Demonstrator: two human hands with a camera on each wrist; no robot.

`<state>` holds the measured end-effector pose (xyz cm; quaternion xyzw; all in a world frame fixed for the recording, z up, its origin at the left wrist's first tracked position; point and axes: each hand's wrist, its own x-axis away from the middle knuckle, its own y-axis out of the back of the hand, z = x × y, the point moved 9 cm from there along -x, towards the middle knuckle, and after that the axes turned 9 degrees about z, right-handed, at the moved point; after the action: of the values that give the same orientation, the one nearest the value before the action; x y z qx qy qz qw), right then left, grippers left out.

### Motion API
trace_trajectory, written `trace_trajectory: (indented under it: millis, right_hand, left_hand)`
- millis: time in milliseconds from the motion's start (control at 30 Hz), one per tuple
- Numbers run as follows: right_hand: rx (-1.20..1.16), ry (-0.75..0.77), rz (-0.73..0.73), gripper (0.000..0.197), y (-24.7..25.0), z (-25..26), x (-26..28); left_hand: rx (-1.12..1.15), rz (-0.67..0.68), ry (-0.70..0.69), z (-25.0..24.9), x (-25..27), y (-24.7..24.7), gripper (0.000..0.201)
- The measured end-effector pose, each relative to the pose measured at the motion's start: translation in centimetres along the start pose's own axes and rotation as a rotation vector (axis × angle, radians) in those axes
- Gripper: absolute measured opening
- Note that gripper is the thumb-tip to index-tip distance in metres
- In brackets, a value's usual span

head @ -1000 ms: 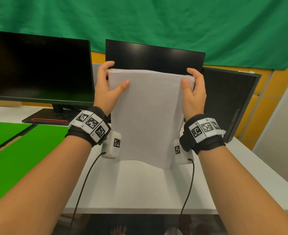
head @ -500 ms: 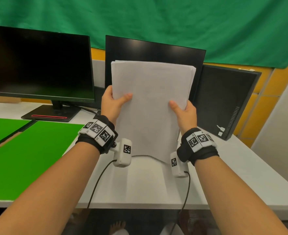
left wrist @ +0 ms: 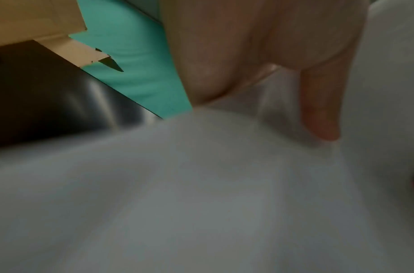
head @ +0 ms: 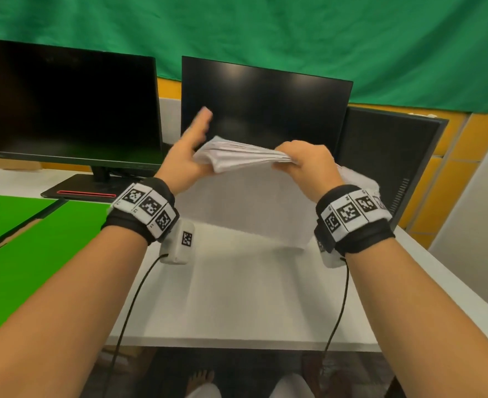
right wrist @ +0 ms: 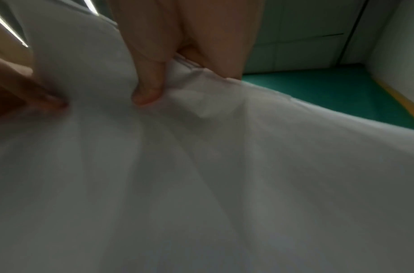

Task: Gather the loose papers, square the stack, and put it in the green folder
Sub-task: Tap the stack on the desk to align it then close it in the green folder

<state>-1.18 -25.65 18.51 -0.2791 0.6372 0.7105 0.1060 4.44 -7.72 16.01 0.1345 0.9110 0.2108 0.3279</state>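
Note:
A stack of white papers (head: 245, 208) hangs upright over the white table (head: 237, 297), its top edge bunched and bent towards me. My right hand (head: 300, 159) pinches the top right of the stack; in the right wrist view its thumb (right wrist: 149, 83) presses into the paper (right wrist: 224, 184). My left hand (head: 192, 152) is at the top left corner with blurred fingers (head: 205, 117) stretched upward. In the left wrist view its thumb (left wrist: 317, 110) lies flat on the paper (left wrist: 201, 184). The green folder (head: 36, 248) lies open on the table to the left.
Two dark monitors (head: 64, 104) (head: 265, 110) stand behind the papers, and a black panel (head: 394, 159) leans at the right. A green cloth hangs behind them. Cables run from both wrists over the table's front edge.
The stack has dropped lower and its top now bends towards me. My right hand moved from the side to pinch the top edge; my left hand let go and straightened its fingers.

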Motion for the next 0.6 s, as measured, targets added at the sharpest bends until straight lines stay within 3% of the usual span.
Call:
trace_trajectory:
  millis: [67, 133, 200, 267, 333, 400, 467, 600]
  right_hand:
    - [0.077, 0.039, -0.075, 0.021, 0.5, 0.8, 0.2]
    - [0.053, -0.028, -0.29, 0.025, 1.8, -0.9, 1.4]
    - [-0.018, -0.259, -0.523, 0.066, 2.9, -4.8, 4.1]
    - [-0.295, -0.544, -0.612, 0.095, 2.0, -9.3, 7.0]
    - [-0.776, -0.677, -0.473, 0.095, -1.9, -12.2, 8.1]
    - [-1.168, -0.658, -0.168, 0.068, -6.4, -12.3, 7.6]
    - [-1.224, -0.675, -0.048, 0.044, -8.3, -12.3, 7.6]
    - [-1.129, -0.637, -0.12, 0.035, -8.4, -11.6, 7.1]
  left_hand:
    - [-0.043, 0.099, 0.067, 0.5, 0.4, -1.0, 0.045]
    - [0.051, 0.06, 0.135, 2.2, 1.0, -0.5, 0.025]
    - [0.227, -0.013, 0.212, 4.4, 2.0, 0.7, 0.012]
    - [0.417, -0.062, 0.269, 6.7, 3.0, 1.8, 0.018]
    - [0.554, -0.071, 0.288, 8.3, 3.7, 2.0, 0.026]
    - [0.556, -0.066, 0.314, 9.0, 4.0, 1.6, 0.027]
    - [0.459, -0.097, 0.342, 9.1, 3.9, 1.2, 0.021]
    - [0.35, -0.181, 0.311, 8.5, 3.6, 0.3, 0.011]
